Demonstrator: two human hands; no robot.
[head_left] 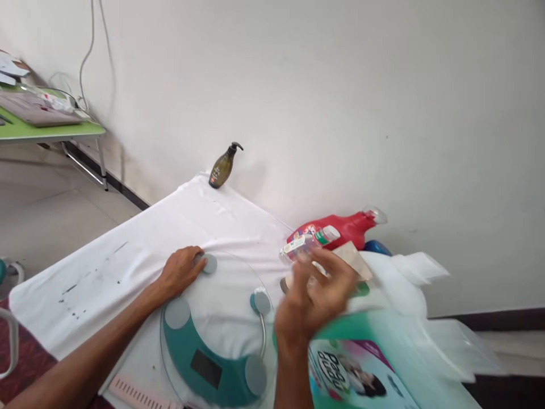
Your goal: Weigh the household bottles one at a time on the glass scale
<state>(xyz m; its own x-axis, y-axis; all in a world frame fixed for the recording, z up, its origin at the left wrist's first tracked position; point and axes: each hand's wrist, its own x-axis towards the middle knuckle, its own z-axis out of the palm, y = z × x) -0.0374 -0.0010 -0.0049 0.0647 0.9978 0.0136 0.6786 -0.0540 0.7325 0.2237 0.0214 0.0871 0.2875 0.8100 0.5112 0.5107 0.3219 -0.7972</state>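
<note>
A round glass bathroom scale (213, 363) lies on the white cloth, with a teal curved panel, a dark display and grey round pads. My left hand (182, 271) grips its far left rim beside one pad, fingertips partly hidden. My right hand (313, 295), blurred by motion, hovers above the right side with fingers bent and apart; I see nothing held in it. Just beyond it lies a small clear bottle (300, 245) with a white cap, against a red bottle (347, 227). A beige box (351, 258) is partly behind my right fingers.
A dark green pump bottle (221, 168) stands at the cloth's far corner by the wall. Right of the scale are a teal printed pack (353, 369) and blurred white containers (400, 278). A pink comb-like strip (136, 392) lies near. A green table (51, 132) stands far left.
</note>
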